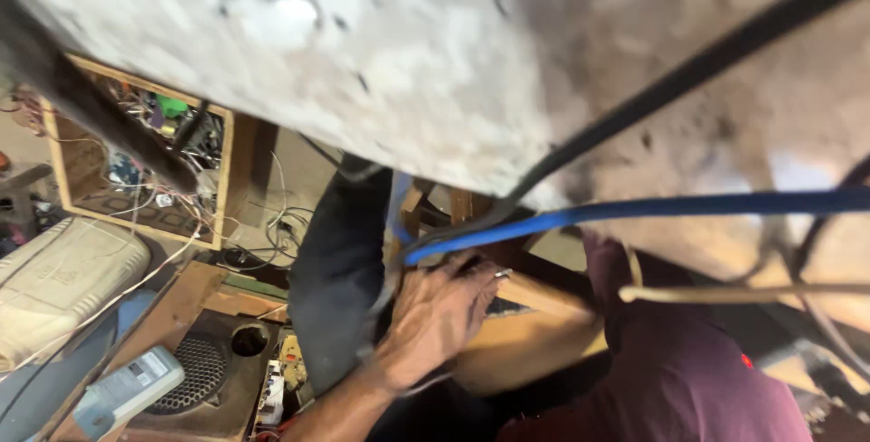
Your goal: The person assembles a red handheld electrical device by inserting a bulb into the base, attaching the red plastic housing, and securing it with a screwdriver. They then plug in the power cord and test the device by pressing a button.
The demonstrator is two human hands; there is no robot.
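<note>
Below the pale, rough slab (381,61), one hand (435,320) rests on a wooden frame (530,329), fingers (476,283) curled close to a blue cable (634,211) and a black cable (689,75). Whether the fingers grip either cable cannot be determined, nor which hand it is. At lower left, a grey handheld meter (127,388) lies beside a speaker grille (195,374).

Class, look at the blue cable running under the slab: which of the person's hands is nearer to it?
Apparently the left hand: its fingers reach up just below the blue cable where it meets the wooden frame. The other hand is not in view.
</note>
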